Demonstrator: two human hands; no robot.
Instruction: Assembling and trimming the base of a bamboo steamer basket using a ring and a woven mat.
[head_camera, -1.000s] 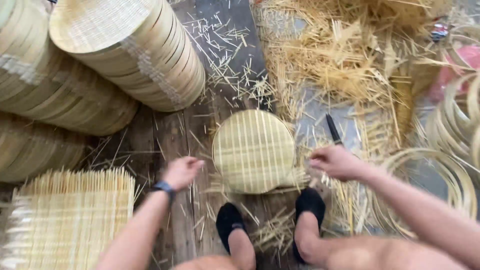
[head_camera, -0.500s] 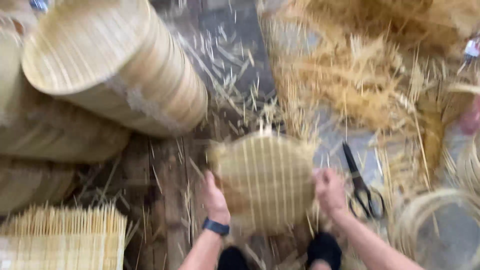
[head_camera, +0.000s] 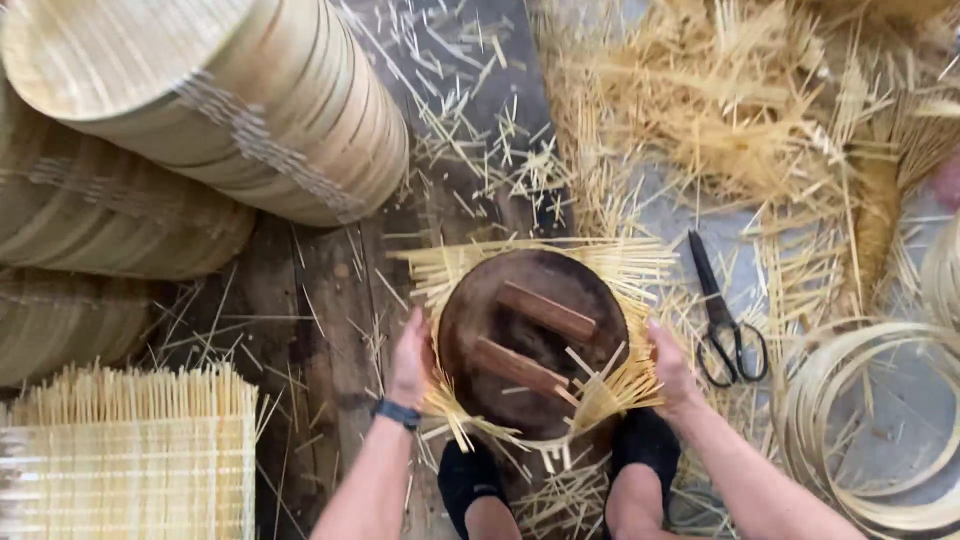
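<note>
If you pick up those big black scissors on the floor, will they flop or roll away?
The scissors look like stiff dark metal, so probably no flopping. They lie flat among straw bits, so rolling seems unlikely. They are likely heavy for their size, with sharp-looking pointed blades.

The view holds two hands, left hand (head_camera: 412, 360) and right hand (head_camera: 672, 368), one round dark wooden block (head_camera: 530, 340) with two wooden bars (head_camera: 546, 312), one pair of black scissors (head_camera: 722, 318), and one woven square mat (head_camera: 130, 460).
</note>
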